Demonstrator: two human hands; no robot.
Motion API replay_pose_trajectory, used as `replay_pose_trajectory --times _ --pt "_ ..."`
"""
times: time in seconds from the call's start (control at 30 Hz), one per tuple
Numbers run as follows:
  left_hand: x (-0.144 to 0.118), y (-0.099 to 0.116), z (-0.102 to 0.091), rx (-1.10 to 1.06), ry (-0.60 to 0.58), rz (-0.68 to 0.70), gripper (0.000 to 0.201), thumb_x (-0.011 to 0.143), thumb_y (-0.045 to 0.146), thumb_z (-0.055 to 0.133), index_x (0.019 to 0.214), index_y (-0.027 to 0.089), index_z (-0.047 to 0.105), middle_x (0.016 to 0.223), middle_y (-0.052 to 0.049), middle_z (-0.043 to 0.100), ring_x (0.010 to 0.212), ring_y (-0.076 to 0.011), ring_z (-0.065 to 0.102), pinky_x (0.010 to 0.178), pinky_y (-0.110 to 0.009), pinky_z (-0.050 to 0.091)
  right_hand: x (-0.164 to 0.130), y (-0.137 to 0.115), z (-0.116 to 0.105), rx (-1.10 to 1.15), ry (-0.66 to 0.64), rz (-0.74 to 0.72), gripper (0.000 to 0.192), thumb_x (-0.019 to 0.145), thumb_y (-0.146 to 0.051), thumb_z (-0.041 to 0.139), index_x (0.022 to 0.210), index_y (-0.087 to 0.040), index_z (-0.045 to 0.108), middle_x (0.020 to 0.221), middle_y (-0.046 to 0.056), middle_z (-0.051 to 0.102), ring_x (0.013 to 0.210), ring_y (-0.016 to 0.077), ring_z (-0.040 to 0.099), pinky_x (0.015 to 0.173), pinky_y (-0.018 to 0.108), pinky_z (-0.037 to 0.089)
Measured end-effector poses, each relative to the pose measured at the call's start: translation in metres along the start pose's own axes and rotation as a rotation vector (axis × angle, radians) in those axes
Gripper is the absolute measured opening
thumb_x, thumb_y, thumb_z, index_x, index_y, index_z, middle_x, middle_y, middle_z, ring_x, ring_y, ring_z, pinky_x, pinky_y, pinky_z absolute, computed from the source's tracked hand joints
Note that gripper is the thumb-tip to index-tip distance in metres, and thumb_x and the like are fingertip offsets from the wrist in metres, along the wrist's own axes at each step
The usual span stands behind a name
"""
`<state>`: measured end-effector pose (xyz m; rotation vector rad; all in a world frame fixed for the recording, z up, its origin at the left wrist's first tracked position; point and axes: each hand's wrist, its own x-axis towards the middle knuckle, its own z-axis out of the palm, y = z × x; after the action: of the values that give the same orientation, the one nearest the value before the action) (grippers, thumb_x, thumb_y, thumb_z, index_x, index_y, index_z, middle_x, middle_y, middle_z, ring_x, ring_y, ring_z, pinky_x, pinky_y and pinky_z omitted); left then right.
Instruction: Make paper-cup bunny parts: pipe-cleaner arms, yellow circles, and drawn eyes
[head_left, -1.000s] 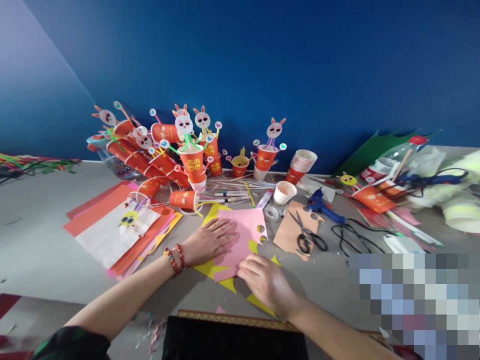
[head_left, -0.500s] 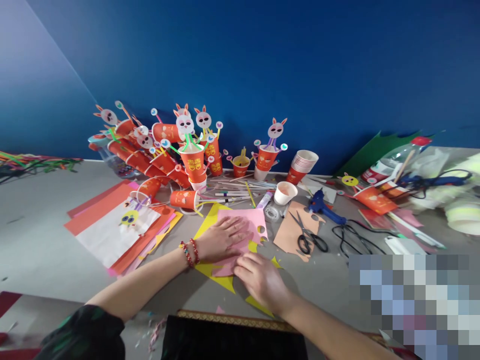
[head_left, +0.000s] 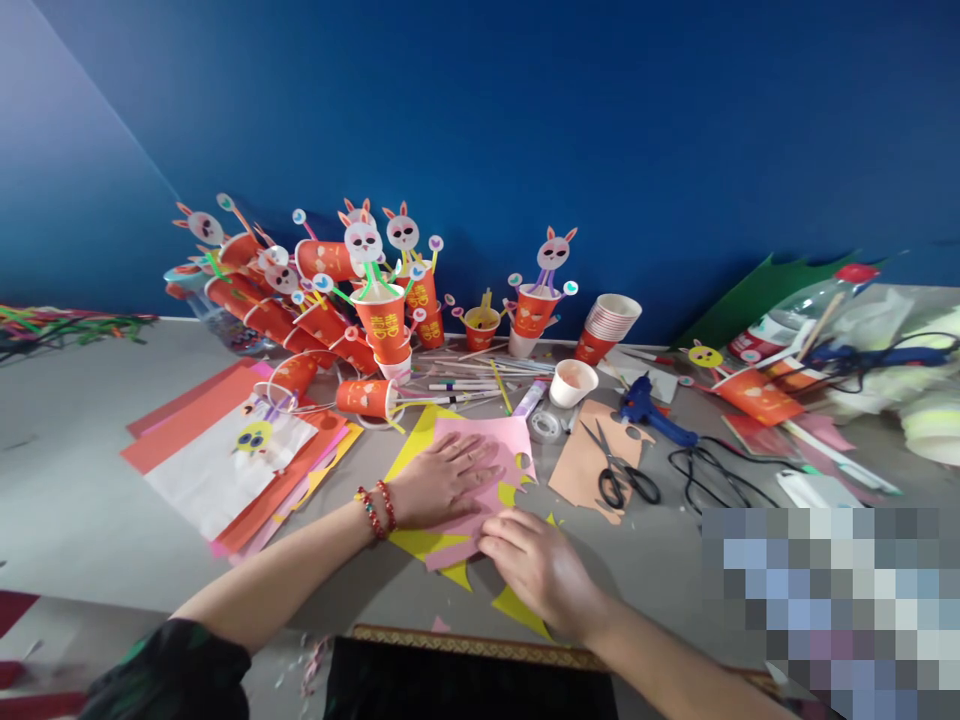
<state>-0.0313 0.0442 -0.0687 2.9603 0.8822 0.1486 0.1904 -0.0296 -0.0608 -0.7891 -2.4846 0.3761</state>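
The left hand (head_left: 442,482), two beaded bracelets (head_left: 386,505) at its wrist, lies spread flat on pink paper (head_left: 491,437), which rests over yellow paper (head_left: 411,442). The right hand (head_left: 536,570) has its fingers curled at the pink sheet's near edge (whether they pinch it is hard to tell). To the right, scissors (head_left: 615,468) lie on peach paper (head_left: 571,468); a blue glue gun (head_left: 640,403) sits just beyond. Red paper cups (head_left: 381,325) with rabbit faces stand and lie along the blue wall (head_left: 600,130).
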Motion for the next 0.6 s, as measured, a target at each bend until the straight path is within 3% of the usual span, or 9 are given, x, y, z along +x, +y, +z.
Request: replay_pose_trajectory --times 0.2,0.37,0.6 --pt "0.0 0.0 0.0 -0.001 -0.014 -0.023 0.059 0.102 0.053 0.031 0.154 0.026 0.028 0.164 -0.009 0.02 0.151 -0.0287 0.018 0.121 -0.05 0.012 -0.006 0.001 -0.001 -0.034 -0.017 0.026 0.021 0.097 -0.013 0.05 0.085 -0.02 0.066 0.092 0.003 0.069 0.085 0.019 0.058 0.072 0.029 0.045" --pt "0.0 -0.001 0.001 0.008 -0.008 -0.01 0.059 0.101 0.054 0.032 0.153 0.026 0.03 0.163 -0.008 0.022 0.151 -0.0287 0.017 0.122 -0.05 0.012 -0.007 0.0 -0.005 0.01 -0.015 0.072 0.021 0.097 -0.01 0.048 0.093 -0.02 0.066 0.094 0.005 0.068 0.087 0.019 0.057 0.075 0.029 0.046" --pt "-0.001 -0.001 0.002 0.004 0.017 0.003 0.06 0.101 0.054 0.033 0.155 0.027 0.026 0.163 -0.008 0.024 0.151 -0.0288 0.017 0.121 -0.051 0.013 -0.016 0.0 -0.009 0.058 -0.007 0.084 0.023 0.096 -0.008 0.048 0.088 -0.02 0.065 0.093 0.004 0.068 0.087 0.0188 0.057 0.076 0.029 0.047"
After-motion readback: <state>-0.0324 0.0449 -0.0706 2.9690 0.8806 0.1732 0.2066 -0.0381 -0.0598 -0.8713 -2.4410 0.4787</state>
